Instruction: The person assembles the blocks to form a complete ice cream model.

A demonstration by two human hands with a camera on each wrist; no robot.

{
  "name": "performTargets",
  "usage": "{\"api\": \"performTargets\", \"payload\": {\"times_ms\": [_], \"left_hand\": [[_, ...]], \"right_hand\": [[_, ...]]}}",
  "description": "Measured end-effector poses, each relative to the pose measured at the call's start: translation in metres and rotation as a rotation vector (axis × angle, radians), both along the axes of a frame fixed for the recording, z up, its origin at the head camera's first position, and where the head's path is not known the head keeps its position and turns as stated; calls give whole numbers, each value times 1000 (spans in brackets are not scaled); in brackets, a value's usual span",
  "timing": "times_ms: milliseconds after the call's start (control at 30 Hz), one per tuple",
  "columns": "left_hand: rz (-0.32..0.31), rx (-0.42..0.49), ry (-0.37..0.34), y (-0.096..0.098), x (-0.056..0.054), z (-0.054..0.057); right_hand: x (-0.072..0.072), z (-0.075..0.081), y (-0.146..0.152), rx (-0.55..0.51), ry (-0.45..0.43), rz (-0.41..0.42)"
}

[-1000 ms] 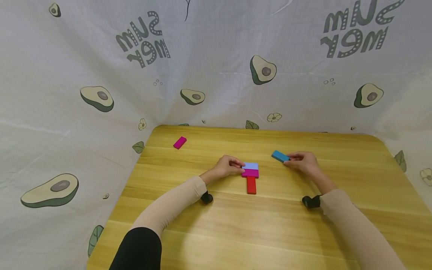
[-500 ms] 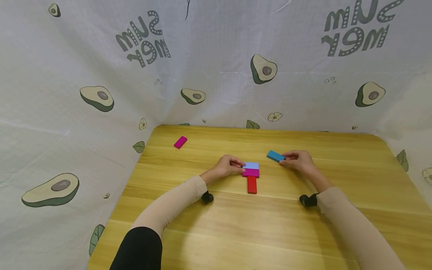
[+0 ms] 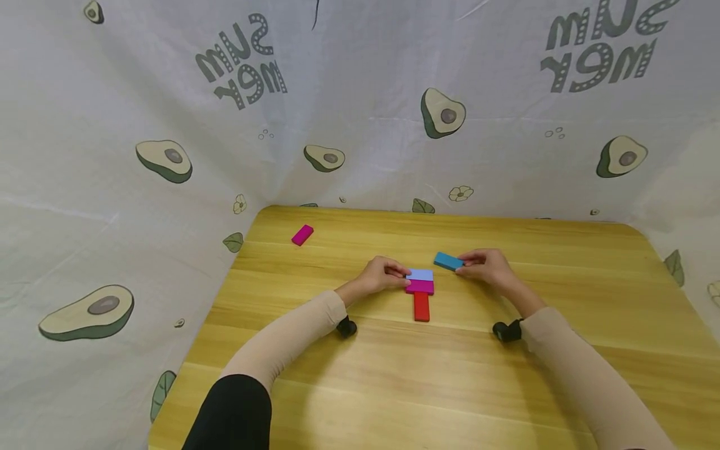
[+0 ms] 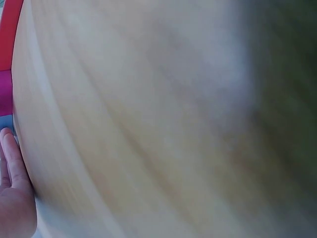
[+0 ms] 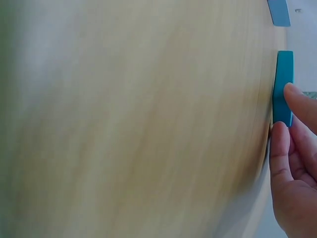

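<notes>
In the head view my right hand [image 3: 488,265] pinches one end of a blue block [image 3: 448,261] between thumb and fingers. The same teal-blue block [image 5: 284,87] shows in the right wrist view, held by its near end. My left hand [image 3: 384,275] touches the left ends of a light blue block [image 3: 420,274] and a magenta block [image 3: 420,287], which lie side by side. Below them a red block [image 3: 421,307] lies lengthwise, its upper end against the magenta block. In the left wrist view the left fingers [image 4: 14,158] meet the end of the light blue block.
Another magenta block [image 3: 302,235] lies by itself near the far left corner of the wooden table [image 3: 388,375]. A white sheet [image 3: 360,75] printed with avocados hangs behind and at the left of the table.
My right hand has moved left with the blue block, bringing it closer to the joined blocks. The left hand stays at the light blue and magenta blocks.
</notes>
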State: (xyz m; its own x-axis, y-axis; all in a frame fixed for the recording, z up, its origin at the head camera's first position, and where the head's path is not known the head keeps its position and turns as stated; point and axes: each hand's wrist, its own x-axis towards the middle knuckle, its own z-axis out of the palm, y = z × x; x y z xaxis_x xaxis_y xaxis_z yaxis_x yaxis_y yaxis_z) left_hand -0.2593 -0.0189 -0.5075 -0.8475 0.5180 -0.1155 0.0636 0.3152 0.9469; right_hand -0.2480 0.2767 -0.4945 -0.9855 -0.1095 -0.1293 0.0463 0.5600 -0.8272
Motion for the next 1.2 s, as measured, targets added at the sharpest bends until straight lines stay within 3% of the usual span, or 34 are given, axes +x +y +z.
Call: {"api": "performTargets", "payload": {"times_ms": [800,1200], "left_hand": [[14,-2,-17,0,0,2],[22,-7,-10,1,0,0]], "right_hand": [[-6,1,-18,-46,-1,118],[-12,-2,-22,-14,28,152]]}}
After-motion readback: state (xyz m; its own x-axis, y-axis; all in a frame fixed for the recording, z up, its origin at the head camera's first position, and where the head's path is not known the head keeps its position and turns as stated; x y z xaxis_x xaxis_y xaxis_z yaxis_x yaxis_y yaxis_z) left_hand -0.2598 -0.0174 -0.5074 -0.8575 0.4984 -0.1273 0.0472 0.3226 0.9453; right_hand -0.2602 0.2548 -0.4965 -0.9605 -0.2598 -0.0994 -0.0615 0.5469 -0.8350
